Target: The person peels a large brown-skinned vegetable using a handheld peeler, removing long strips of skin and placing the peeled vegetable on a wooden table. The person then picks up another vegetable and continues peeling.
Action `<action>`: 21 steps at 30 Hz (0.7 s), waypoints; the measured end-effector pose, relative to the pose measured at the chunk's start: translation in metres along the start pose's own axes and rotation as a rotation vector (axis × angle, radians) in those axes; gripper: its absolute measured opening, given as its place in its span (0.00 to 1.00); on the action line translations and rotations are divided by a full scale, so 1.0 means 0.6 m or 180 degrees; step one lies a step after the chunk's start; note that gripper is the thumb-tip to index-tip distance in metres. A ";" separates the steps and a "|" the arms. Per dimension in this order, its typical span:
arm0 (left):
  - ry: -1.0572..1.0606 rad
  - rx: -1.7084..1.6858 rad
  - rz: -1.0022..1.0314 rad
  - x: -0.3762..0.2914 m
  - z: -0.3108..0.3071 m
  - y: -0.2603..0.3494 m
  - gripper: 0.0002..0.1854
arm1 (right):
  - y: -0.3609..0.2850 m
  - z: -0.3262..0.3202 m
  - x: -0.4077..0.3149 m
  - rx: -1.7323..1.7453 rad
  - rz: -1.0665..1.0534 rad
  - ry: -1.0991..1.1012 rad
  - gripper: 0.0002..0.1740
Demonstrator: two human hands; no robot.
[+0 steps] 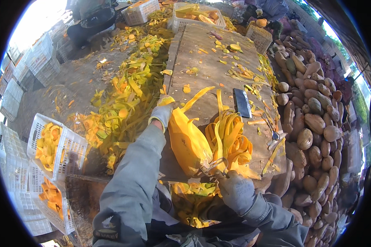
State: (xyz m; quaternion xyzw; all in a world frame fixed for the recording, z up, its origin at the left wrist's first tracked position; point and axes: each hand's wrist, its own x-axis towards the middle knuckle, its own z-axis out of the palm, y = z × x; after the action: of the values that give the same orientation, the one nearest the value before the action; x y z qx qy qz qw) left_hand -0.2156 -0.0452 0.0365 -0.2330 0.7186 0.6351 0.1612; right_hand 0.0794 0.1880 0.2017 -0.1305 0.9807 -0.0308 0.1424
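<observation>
A large orange pumpkin (185, 139), mostly peeled, lies on the wooden table at its near edge. My left hand (164, 111), in a grey work glove, grips the pumpkin's far end. My gloved right hand (236, 190) is closed on the handle of a metal peeler (214, 165), whose head rests against the pumpkin's near end. Long curled strips of peel (232, 136) are heaped just right of the pumpkin. A dark flat blade-like object (242, 102) lies beyond the heap, and another metal tool (273, 132) is at the table's right side.
The wooden table (201, 68) carries scattered peel. Unpeeled pumpkins (315, 123) are piled along its right. A peel heap (136, 83) covers the ground on the left, beside white plastic crates (71, 148) of pieces. A crate (179, 23) stands at the far end; another person (92, 21) sits far left.
</observation>
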 end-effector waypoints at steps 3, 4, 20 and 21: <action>0.0151 -0.0041 0.0019 0.009 0.011 -0.009 0.29 | 0.026 0.019 -0.031 0.0383 0.0192 0.0207 0.25; 0.0200 0.0013 0.0051 0.006 0.020 -0.007 0.28 | 0.034 0.023 -0.034 0.0501 0.0231 0.0391 0.24; -0.0046 -0.0836 0.0082 -0.025 0.015 0.003 0.15 | -0.016 0.035 0.063 0.1129 0.0078 0.0805 0.23; -0.0055 -0.0864 0.0083 -0.022 0.018 0.002 0.15 | -0.015 0.042 0.041 0.1115 0.0113 0.0824 0.23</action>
State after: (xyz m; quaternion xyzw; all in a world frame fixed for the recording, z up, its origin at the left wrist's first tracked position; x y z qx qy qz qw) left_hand -0.2060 -0.0327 0.0431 -0.2378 0.6277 0.7305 0.1262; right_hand 0.0660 0.1720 0.1717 -0.0814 0.9726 -0.2148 0.0364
